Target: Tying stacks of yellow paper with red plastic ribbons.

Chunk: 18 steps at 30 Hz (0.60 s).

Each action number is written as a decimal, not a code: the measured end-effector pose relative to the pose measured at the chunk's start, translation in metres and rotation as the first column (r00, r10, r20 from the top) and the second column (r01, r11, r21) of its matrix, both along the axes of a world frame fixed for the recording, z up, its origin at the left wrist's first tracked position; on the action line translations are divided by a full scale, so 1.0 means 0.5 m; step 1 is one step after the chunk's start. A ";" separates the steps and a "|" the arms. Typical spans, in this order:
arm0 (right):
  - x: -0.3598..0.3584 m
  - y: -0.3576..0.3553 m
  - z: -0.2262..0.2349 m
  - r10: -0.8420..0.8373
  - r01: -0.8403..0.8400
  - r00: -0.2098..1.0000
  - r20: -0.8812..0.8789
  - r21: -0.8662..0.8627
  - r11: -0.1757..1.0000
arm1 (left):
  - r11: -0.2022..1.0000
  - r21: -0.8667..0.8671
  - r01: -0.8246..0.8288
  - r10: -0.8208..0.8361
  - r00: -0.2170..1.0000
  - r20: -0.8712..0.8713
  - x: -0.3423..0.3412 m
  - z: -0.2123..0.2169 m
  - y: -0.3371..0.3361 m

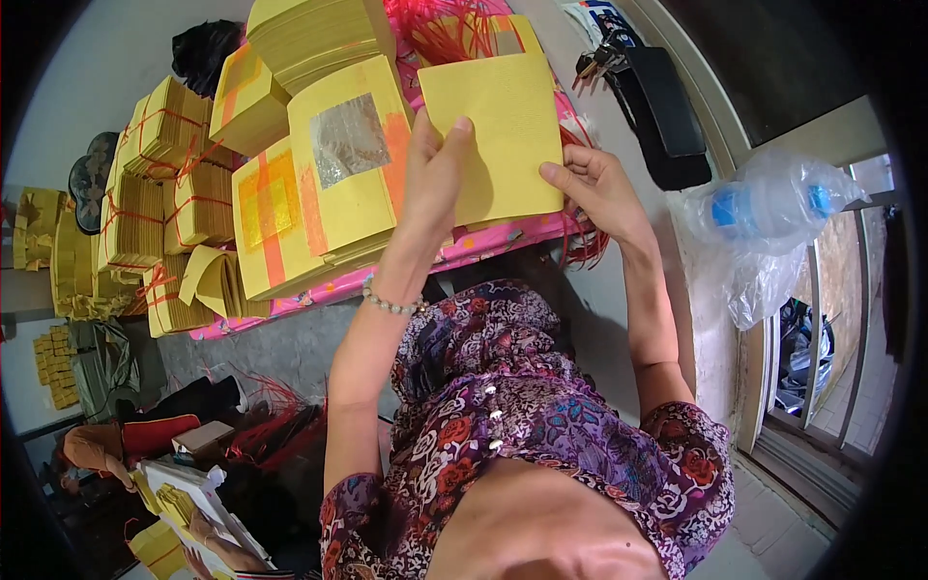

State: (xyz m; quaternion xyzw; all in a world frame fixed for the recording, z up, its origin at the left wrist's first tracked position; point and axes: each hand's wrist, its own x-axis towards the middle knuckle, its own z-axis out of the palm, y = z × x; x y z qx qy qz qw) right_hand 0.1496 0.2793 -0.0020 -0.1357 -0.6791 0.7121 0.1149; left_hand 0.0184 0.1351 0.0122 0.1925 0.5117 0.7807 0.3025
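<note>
A rectangular piece of yellow paper [503,121] is held up over the table between my two hands. My left hand [437,172] grips its left edge, the thumb lying on the face and the fingers partly hidden. At its lower right corner, my right hand [597,186] pinches the edge between thumb and fingers. Just left of the paper is a thick stack of yellow paper [340,215] with a silver foil square and orange bands on top. Beside that sits another stack [275,256] with a gold foil square. Red strings [449,31] lie behind the held paper.
Yellow bundles tied with red string [135,220] pile up on the left of the pink-covered table [362,285]. A black flat case [667,101] and keys [601,63] lie on the right ledge, near a plastic bag [764,208]. Another person's hand [224,543] works at lower left.
</note>
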 end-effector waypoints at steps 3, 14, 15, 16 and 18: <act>0.001 0.008 -0.005 0.049 -0.048 0.995 0.087 -0.012 0.999 | 0.999 -0.026 -0.032 0.032 0.999 0.005 -0.006 0.001 0.005; -0.030 0.006 -0.012 -0.117 0.121 0.984 -0.131 0.025 0.992 | 0.996 -0.048 -0.073 0.067 0.991 -0.112 -0.011 0.004 0.010; -0.038 0.012 -0.011 -0.108 0.110 0.985 -0.137 0.009 0.994 | 0.997 -0.047 -0.061 0.055 0.990 -0.133 -0.015 -0.003 0.012; -0.047 0.018 -0.012 -0.105 0.107 0.985 -0.136 0.010 0.994 | 0.998 -0.047 -0.051 0.043 0.987 -0.154 -0.017 -0.009 0.012; -0.063 0.031 -0.018 -0.085 0.087 0.991 -0.106 0.012 0.996 | 0.993 -0.083 -0.082 0.071 0.988 -0.137 -0.014 0.003 0.017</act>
